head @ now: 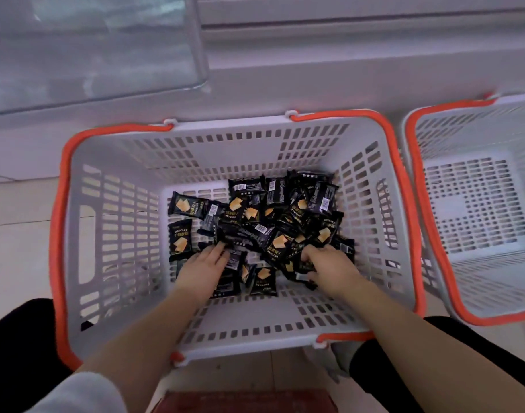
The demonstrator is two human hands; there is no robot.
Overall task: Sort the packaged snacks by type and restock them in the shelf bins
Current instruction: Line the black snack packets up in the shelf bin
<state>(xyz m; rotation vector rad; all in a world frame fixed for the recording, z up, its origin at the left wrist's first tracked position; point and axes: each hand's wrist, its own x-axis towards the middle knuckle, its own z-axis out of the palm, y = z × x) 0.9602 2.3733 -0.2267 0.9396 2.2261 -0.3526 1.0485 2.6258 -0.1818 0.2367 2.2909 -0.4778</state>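
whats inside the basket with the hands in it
The basket holds a loose pile of black snack packets, some face up, some barcode side up. The left hand lies on them; the right hand grips a few. Lower packets are covered.

Both hands, left (202, 268) and right (329, 268), among black snack packets (256, 222) inside an orange-rimmed grey basket (112, 180).

Both bare forearms reach forward and down; the left hand (202, 269) lies flat, fingers straight, the right hand (329, 268) curls.
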